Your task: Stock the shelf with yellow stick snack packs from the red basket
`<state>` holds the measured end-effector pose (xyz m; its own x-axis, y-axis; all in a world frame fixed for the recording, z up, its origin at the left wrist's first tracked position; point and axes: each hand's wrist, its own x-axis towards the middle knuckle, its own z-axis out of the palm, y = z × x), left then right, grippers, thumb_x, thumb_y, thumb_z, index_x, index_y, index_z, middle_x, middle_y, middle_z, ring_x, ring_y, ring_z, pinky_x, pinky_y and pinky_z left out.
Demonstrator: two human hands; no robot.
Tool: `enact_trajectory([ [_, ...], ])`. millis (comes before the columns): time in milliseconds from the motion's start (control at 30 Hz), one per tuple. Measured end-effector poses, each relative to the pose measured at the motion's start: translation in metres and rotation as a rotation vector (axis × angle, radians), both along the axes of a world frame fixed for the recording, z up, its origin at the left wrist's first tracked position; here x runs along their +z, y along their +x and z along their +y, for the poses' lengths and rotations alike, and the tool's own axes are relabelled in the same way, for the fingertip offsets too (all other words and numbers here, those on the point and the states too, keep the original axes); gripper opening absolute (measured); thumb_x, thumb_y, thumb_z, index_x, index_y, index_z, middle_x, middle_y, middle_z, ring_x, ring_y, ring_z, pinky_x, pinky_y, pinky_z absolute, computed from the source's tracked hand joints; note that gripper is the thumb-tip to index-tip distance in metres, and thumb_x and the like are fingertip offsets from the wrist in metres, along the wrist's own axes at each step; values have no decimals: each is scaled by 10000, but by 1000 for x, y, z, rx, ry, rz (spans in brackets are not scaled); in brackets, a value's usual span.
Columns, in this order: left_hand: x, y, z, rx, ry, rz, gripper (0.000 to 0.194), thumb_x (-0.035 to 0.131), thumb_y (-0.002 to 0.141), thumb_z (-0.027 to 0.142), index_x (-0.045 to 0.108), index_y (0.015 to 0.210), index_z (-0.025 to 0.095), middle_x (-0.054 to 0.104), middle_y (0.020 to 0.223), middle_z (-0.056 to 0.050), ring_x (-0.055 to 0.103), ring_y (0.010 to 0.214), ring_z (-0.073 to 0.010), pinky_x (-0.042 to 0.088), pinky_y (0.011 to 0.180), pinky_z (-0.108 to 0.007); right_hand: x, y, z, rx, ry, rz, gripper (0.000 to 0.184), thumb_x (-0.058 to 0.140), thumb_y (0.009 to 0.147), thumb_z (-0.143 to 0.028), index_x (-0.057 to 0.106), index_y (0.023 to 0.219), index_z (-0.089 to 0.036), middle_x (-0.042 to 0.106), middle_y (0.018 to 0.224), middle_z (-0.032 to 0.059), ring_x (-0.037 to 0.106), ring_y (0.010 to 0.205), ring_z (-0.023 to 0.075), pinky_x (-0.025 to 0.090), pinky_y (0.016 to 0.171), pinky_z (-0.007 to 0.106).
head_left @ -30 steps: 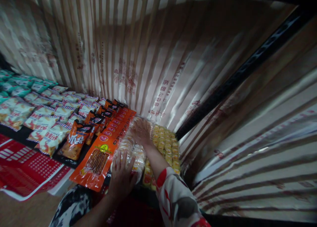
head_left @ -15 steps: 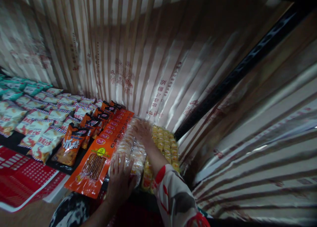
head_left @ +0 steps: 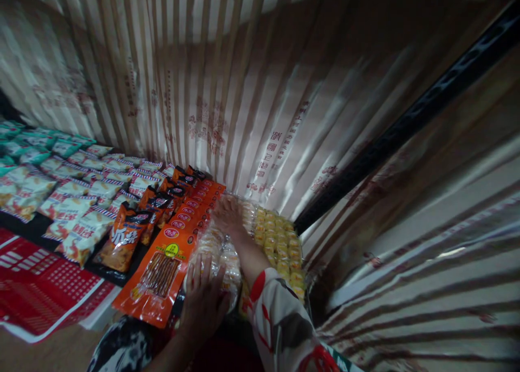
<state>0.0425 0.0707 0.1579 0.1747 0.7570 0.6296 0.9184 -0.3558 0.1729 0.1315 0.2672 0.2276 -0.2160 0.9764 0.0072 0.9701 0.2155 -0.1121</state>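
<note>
My left hand [head_left: 203,299] lies with its fingers spread on the near end of a clear plastic pack of pale, round snacks [head_left: 231,261]. Further back, my right hand [head_left: 231,218] rests flat on the far part of the same pack, reaching across it. Directly to the right lies a clear pack of yellow snacks [head_left: 280,242], partly hidden by my right forearm. Along the left side runs a row of overlapping orange packets [head_left: 162,272], the front one showing brown sticks through its window.
Orange-and-black snack bags [head_left: 122,239], white snack bags [head_left: 83,226] and green bags [head_left: 38,139] line the shelf to the left. Red-and-white printed sheeting [head_left: 44,280] hangs at its front. Pleated curtain [head_left: 227,101] stands behind, and a dark slanted post [head_left: 390,128] rises at right.
My right hand has shifted slightly toward the left, over the far end of the pale snack pack. My left hand stays at the near end. The view has turned a little.
</note>
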Motion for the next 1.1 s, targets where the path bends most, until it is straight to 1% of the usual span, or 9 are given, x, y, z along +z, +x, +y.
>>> enact_trajectory([
  [100, 0, -1, 1, -3, -11, 10, 534, 579, 799, 369, 493, 1306, 226, 308, 1475, -107, 174, 1376, -370, 235, 1065, -540, -1, -5, 4, -13, -38, -11, 620, 196, 911, -566, 259, 1438, -247, 219, 1524, 55, 102, 1406, 287, 67, 1108, 535],
  [200, -1, -1, 1, -10, -17, 7, 547, 572, 805, 359, 472, 1326, 227, 289, 1483, -114, 161, 1379, -379, 237, 1063, -554, 6, -4, -1, -9, -45, -21, 591, 195, 922, -544, 258, 1438, -264, 198, 1530, 48, 75, 1412, 273, 49, 1110, 518],
  [333, -1, -1, 0, -15, -48, -10, 530, 548, 820, 347, 469, 1328, 222, 278, 1488, -109, 159, 1380, -379, 234, 1073, -563, 16, 2, -28, -38, -25, 40, 600, 160, 925, -553, 171, 1459, -278, 86, 1549, 67, -19, 1414, 281, 19, 1102, 514],
  [500, 1, -1, -1, -8, -65, -8, 502, 529, 820, 364, 508, 1297, 210, 309, 1477, -100, 155, 1381, -380, 220, 1082, -566, 9, 0, -69, -116, -106, 106, 642, 153, 908, -577, 130, 1467, -262, 37, 1551, 87, -56, 1406, 317, 18, 1092, 539],
  [633, 6, 0, -2, -9, -90, -36, 535, 557, 795, 395, 521, 1292, 201, 355, 1451, -130, 191, 1371, -379, 229, 1072, -561, 6, -8, -77, -185, -103, 54, 590, 155, 925, -507, 153, 1465, -267, 54, 1554, 46, -41, 1413, 292, 23, 1108, 523],
  [733, 8, 0, -3, 2, -113, -65, 538, 566, 791, 400, 524, 1290, 203, 363, 1446, -135, 198, 1372, -370, 224, 1075, -556, 18, -7, -82, -164, -85, 57, 591, 176, 926, -511, 148, 1465, -270, 76, 1553, 36, -41, 1416, 269, 23, 1120, 499],
  [833, 5, 0, -4, 0, -102, -71, 570, 542, 808, 397, 482, 1323, 163, 341, 1456, -146, 152, 1387, -360, 206, 1084, -558, 34, 7, -100, -177, 12, 103, 589, 179, 925, -529, 139, 1463, -293, 56, 1555, 27, -62, 1416, 250, 16, 1126, 480],
  [933, 2, -2, -6, -15, -76, -59, 593, 517, 829, 391, 431, 1354, 130, 294, 1478, -155, 93, 1399, -352, 187, 1089, -566, 40, 32, -131, -333, 102, 110, 559, 150, 937, -503, 215, 1450, -291, 104, 1550, 20, -22, 1419, 241, 45, 1127, 468],
  [1100, 2, -5, -9, -37, -78, -30, 539, 491, 865, 391, 433, 1357, 177, 269, 1491, -139, 85, 1405, -333, 178, 1090, -566, 22, 73, -184, -462, 221, 53, 547, 163, 948, -443, 334, 1417, -220, 230, 1518, 72, 94, 1409, 267, 116, 1111, 458],
])
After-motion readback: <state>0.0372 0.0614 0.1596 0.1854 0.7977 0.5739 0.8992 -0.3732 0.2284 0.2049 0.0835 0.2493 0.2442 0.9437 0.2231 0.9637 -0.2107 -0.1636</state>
